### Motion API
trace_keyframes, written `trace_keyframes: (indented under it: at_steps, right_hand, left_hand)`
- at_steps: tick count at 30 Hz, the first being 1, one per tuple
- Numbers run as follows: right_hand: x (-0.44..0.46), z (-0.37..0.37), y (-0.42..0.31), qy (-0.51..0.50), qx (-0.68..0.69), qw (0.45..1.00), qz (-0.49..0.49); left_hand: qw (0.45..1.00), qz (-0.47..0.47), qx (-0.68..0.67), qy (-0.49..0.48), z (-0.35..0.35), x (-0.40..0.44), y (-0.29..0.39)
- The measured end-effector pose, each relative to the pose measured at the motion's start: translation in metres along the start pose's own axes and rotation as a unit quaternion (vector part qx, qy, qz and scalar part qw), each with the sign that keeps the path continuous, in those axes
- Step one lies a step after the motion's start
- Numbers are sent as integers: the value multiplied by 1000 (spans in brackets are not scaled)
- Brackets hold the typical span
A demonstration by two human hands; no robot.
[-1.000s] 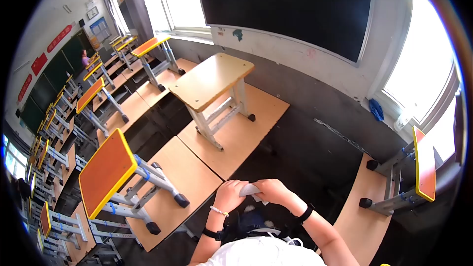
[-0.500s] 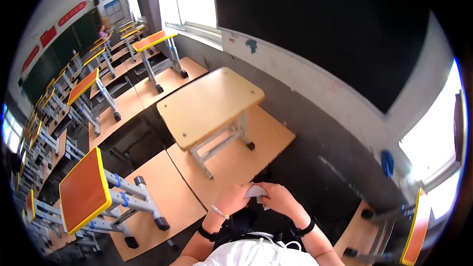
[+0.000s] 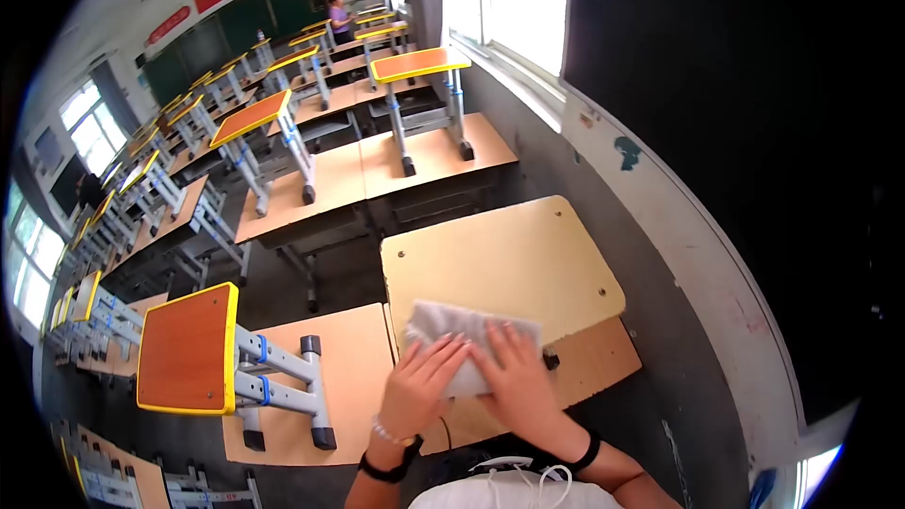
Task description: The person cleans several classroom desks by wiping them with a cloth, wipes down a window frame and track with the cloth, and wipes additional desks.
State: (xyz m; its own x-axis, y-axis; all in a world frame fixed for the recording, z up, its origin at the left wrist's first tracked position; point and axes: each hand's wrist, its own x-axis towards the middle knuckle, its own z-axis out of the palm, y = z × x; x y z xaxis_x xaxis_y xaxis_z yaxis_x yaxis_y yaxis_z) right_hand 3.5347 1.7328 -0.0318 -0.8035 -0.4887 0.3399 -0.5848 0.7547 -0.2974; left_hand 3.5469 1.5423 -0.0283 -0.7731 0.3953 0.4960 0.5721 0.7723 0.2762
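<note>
A thin, whitish wipe [image 3: 468, 379] lies spread over the near edge of a pale stool seat [image 3: 500, 259]. My left hand [image 3: 421, 379] rests on the wipe's left half, its fingers stretched out flat. On the right half lies my right hand [image 3: 518, 379], fingers extended, its fingertips close to those of the left. The wipe is slightly blurred, and its lower part is partly hidden under my hands. The stool stands on a light wooden desk [image 3: 603, 358], with screw heads showing at the seat's corners.
To the left, an orange stool with yellow edging [image 3: 187, 349] lies tipped on the adjoining desk [image 3: 349, 344]. More stools [image 3: 419, 64] stand on desks behind. A wall with a blackboard [image 3: 716, 85] runs along the right. A person [image 3: 338, 17] in purple is at the far end.
The wipe, earlier bunched between both hands near my body, is now spread out at the stool seat's edge. My hands have moved forward and flattened onto it. The view has turned left.
</note>
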Motion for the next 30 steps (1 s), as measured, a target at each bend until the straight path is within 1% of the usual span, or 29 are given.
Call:
trace_keyframes:
  at_steps: [1, 4, 7, 8, 12, 15, 17, 19, 20, 21, 23, 24, 27, 29, 30]
  right_hand:
    - [4, 5, -7, -6, 17, 999, -34]
    - [25, 31, -19, 13, 83, 988, -129]
    - [44, 44, -20, 22, 111, 973, -202]
    - [46, 45, -17, 22, 115, 969, -217]
    - [42, 34, 15, 17, 121, 962, -243]
    - [27, 10, 60, 5, 115, 971, -208]
    - [15, -12, 97, 0, 100, 980, -174]
    - [4, -45, 134, -37, 106, 985, -133]
    - [-1, -59, 151, -52, 111, 986, -117]
    - [-4, -70, 168, -68, 117, 985, -104]
    - [0, -87, 197, -92, 128, 982, -107]
    - [3, -92, 209, -108, 135, 979, -109]
    - [28, -90, 236, -114, 177, 971, -116]
    - [53, -76, 254, -98, 199, 967, -127]
    - [68, -67, 261, -87, 210, 966, -126]
  left_hand:
    - [999, -34, -5, -3, -7, -11, -1]
    - [992, -99, 60, 40, -17, -41, -6]
    - [974, -196, 60, 98, -13, -50, 11]
    - [969, -216, 63, 102, -10, -49, 17]
    - [956, -256, 91, 112, 9, -25, 46]
    - [963, -250, 54, 80, 29, 15, 73]
    - [975, -222, 17, 18, 47, 39, 86]
    - [980, -196, -25, -37, 63, 70, 104]
    - [978, -178, -45, -94, 67, 85, 111]
    - [979, -157, -38, -124, 71, 100, 119]
    - [976, -122, -26, -180, 76, 125, 132]
    - [964, -102, 13, -246, 75, 137, 131]
    - [944, -82, 71, -312, 78, 166, 115]
    - [913, -90, 123, -379, 81, 196, 97]
    - [896, -109, 134, -410, 83, 214, 85]
